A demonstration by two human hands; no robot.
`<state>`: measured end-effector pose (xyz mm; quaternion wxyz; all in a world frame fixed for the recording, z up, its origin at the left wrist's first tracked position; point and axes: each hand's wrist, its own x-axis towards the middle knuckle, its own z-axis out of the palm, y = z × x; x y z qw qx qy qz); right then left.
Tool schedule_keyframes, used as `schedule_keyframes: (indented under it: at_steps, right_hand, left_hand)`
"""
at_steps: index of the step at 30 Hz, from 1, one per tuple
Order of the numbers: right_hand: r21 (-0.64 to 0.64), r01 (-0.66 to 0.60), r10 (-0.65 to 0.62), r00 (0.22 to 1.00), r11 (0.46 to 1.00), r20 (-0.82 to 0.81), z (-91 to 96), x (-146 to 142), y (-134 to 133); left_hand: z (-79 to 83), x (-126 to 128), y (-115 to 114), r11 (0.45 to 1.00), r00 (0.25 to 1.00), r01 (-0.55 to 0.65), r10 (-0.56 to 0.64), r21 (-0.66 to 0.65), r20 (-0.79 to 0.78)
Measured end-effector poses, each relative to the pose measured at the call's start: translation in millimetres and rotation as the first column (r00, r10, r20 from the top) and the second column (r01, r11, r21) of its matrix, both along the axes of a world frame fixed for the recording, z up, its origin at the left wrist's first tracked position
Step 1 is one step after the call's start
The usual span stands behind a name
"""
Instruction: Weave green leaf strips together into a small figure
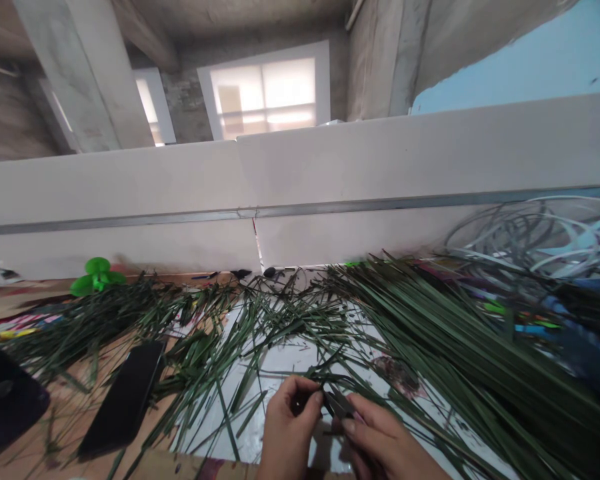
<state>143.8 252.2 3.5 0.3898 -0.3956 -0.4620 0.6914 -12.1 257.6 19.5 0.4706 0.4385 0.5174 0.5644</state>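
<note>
At the bottom centre my left hand (293,420) pinches the end of a thin dark green leaf strip (337,379) between thumb and forefinger. Close on its right, my right hand (383,433) is closed around a small dark metal hand tool (339,404) with a pinkish handle. The tool's tip points at the left fingertips; whether it is scissors or pliers I cannot tell. Cut green leaf strips (250,360) lie scattered on a white sheet (285,360) beneath and beyond both hands. A large bundle of long green leaves (460,333) fans out to the right.
On the left lie a black phone (123,397), a dark object (7,400) and a heap of thin green strips (90,320). Behind the heap stands a green three-bladed thing (97,275). A white partition (300,173) runs along the back. Coiled pale strips (535,233) pile up at right.
</note>
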Motion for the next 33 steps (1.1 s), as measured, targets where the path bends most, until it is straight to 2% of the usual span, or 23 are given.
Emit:
schedule_keyframes:
  at_steps: [17, 25, 33]
  right_hand:
    - [0.033, -0.015, 0.015, 1.000, 0.999, 0.000, -0.6, -0.1, 0.8]
    - [0.066, 0.000, -0.001, 1.000, 0.998, 0.015, -3.2, -1.8, 0.6]
    - [0.098, 0.041, -0.043, 0.999, 0.994, 0.013, 3.8, -1.2, 0.2]
  left_hand:
    - [1.4, 0.5, 2.7, 0.999, 0.994, -0.009, 0.015, -0.050, 0.111]
    - [0.1, 1.0, 2.5, 0.999, 0.997, 0.001, 0.002, -0.035, 0.080]
    - [2.9, 0.9, 1.1, 1.000, 0.999, -0.005, 0.005, -0.017, 0.039]
